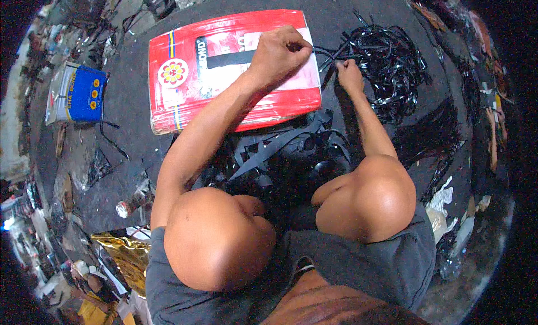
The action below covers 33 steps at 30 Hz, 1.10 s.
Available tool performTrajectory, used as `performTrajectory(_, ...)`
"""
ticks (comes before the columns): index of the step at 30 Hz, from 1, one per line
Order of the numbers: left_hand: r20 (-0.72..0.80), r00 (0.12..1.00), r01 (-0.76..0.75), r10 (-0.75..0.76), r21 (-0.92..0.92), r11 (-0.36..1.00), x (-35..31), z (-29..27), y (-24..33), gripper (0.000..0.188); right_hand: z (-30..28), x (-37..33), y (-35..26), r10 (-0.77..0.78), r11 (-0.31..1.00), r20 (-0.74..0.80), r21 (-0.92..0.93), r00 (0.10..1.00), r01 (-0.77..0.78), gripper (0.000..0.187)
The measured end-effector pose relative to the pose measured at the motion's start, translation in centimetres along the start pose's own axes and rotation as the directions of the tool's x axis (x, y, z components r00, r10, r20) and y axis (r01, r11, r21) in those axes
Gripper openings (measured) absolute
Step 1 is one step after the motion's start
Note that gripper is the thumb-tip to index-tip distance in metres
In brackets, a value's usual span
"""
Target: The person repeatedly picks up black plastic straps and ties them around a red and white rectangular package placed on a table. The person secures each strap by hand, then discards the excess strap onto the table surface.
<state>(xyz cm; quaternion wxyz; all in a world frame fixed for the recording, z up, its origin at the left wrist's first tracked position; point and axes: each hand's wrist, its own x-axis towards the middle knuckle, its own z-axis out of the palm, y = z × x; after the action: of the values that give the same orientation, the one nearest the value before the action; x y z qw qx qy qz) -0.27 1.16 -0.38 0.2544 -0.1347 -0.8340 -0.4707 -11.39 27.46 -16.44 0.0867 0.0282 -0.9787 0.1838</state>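
A flat red and white package [272, 109], wrapped in shiny film, lies before me with a flower mark at its left. Across its middle runs a flat black strip [228, 58]. My left hand [278, 57] rests over the package's right half, thumb and forefinger closed on the strip near the right edge. Thin black strands lead rightward from there. Just beyond that edge, my right hand [351, 77] is closed in a pinch beside those strands; what sits between its fingertips is too small to make out. A tangled heap of glossy black strips [392, 67] lies right beside it.
Loose dark straps [260, 151] lie between the package and my knees. A blue and white container [88, 95] stands at the left. Nearer lie a clear bottle [133, 204] and crumpled gold foil [126, 257]. More black strands [428, 131] spread out at the right.
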Motion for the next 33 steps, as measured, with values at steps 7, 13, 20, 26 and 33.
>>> performTrajectory(7, 0.005, 0.999, 0.053, -0.053, 0.014, 0.999, -0.7, -1.1, 0.1, 0.011, -10.0, -0.4, -17.3, -0.363, 0.684, -0.112, 0.641, 0.925, 0.347, 0.032)
performTrajectory(13, -0.002, 1.0, -0.006, 0.006, 0.0, 1.0, -0.3, -0.6, 0.0, 0.01, -1.2, -0.3, -10.1, -0.217, 0.75, 0.058, 0.649, 0.975, 0.128, 0.036)
performTrajectory(20, 0.025, 0.999, 0.021, -0.021, 0.014, 1.0, 0.1, -0.6, 0.2, 0.01, 4.5, -0.8, -2.9, -0.164, 0.872, 0.048, 0.474, 0.985, 0.122, 0.034)
performTrajectory(26, 0.043, 0.999, -0.022, 0.022, 0.02, 1.0, -0.4, -1.0, -0.1, 0.008, 4.8, -2.0, -3.0, -0.191, 0.916, 0.063, 0.371, 0.98, 0.155, 0.035)
performTrajectory(33, 0.311, 0.872, -0.458, 0.378, 0.243, 0.855, -1.2, -2.9, 0.0, 0.031, 3.1, -2.6, -3.4, -0.035, 0.994, 0.122, 0.104, 0.992, 0.022, 0.034)
